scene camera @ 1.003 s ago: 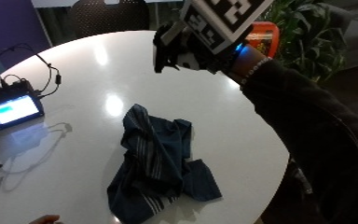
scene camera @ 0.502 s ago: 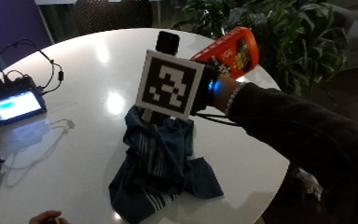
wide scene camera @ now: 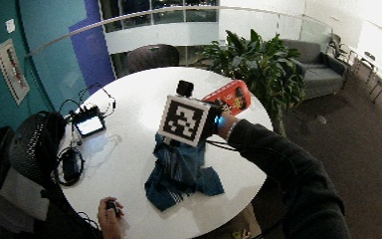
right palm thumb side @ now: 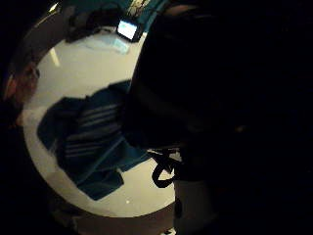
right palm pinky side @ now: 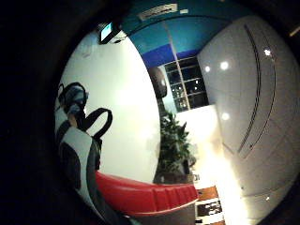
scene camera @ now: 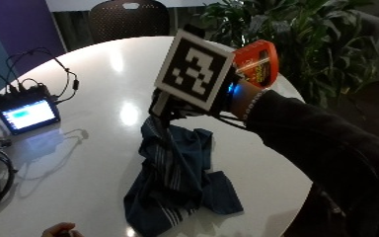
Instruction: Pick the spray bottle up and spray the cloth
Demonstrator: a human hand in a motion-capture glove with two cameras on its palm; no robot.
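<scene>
Outside view: going left to right, a small monitor point(scene camera: 24, 112) sits at the tabletop's point(scene camera: 104, 64) left edge, then the cloth point(scene camera: 176, 182) lies crumpled in the middle, dark blue with pale stripes, one end bunched up under my right hand point(scene camera: 176, 106). My hand hangs just above that raised end, and the bottle point(scene camera: 258, 61), red-orange with a printed label, sticks out behind it, tilted back toward the plant point(scene camera: 288, 44). In the palm views its red body runs close along my palm, so I judge I am holding it, yet how my fingers lie I cannot tell; they are hidden. I judge the pickup is done and the spraying is in hand. Next, the nozzle, which I cannot see, must face down at the cloth before the trigger is squeezed.
</scene>
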